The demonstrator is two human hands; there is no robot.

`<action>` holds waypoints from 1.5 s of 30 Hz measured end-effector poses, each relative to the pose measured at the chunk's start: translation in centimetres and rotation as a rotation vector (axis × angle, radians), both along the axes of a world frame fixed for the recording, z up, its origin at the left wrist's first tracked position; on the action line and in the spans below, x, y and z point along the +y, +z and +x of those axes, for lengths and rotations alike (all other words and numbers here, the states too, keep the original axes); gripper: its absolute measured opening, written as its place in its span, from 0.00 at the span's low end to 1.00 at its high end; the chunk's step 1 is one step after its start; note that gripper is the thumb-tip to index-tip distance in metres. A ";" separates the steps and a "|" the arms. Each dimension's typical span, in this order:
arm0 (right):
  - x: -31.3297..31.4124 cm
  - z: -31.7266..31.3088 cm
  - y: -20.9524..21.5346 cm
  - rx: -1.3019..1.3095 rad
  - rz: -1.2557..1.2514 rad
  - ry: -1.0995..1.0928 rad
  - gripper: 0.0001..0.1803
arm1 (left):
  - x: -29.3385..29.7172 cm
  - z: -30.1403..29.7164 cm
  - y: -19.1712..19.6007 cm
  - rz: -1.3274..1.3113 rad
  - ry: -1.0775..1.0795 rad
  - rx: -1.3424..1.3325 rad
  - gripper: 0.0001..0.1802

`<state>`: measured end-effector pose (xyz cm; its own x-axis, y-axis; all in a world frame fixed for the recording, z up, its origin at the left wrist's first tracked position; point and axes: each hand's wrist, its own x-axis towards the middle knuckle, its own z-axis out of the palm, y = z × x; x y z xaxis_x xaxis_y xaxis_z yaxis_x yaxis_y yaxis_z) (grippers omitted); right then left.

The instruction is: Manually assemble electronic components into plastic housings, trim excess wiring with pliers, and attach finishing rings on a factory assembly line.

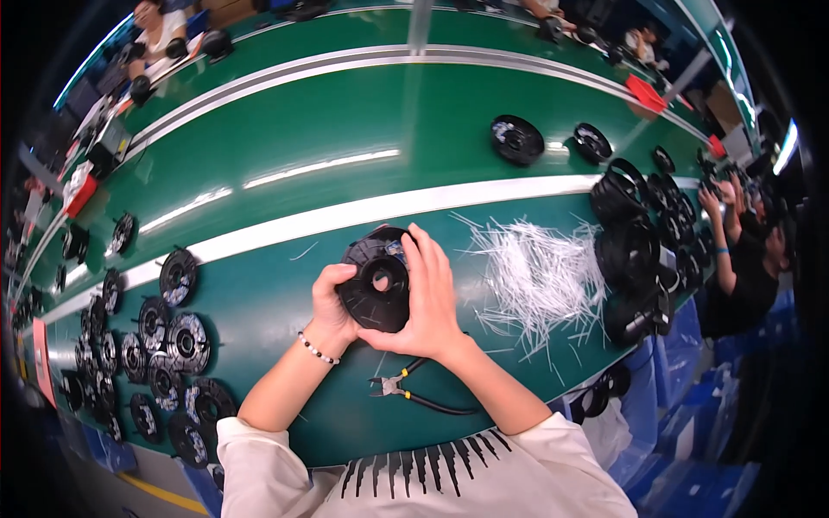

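Observation:
Between my two hands I hold a round black plastic housing (367, 298) with a hole in its middle and a bit of wiring near its upper edge. My left hand (331, 302) grips its left side, the thumb on the rim. My right hand (430, 298) wraps its right side, with fingers along the upper right edge. On the green bench below lies a pair of cutting pliers (406, 390) with black and yellow handles, near my right forearm. To the right is a loose pile of thin white cable ties (540, 274).
Several black round housings with wiring (186, 341) crowd the bench's left. More black parts (626, 250) are stacked at the right, beside a person in dark clothes (749, 285). Two black discs (516, 140) sit on the green belt beyond the white rail (371, 209).

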<state>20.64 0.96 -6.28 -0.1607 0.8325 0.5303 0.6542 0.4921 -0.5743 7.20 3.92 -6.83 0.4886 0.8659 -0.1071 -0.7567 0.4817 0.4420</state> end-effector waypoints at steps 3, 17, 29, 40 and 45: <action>0.2 0.3 -0.2 0.060 0.038 0.046 0.59 | -0.3 0.1 0.2 -0.021 0.063 0.036 0.28; 0.5 3.7 -0.6 0.121 0.145 0.300 0.19 | 1.3 1.3 2.2 -0.273 -0.123 0.144 0.33; -8.4 16.8 3.4 -0.069 0.514 -0.696 0.21 | 11.5 -3.0 -2.0 -0.087 0.168 0.262 0.31; -10.6 27.1 -4.5 0.193 0.061 -1.317 0.13 | 18.5 -6.9 -6.1 0.005 0.580 0.861 0.40; -10.4 27.2 -2.9 -0.157 0.172 -1.278 0.09 | 10.3 -8.9 1.1 0.398 0.631 1.084 0.33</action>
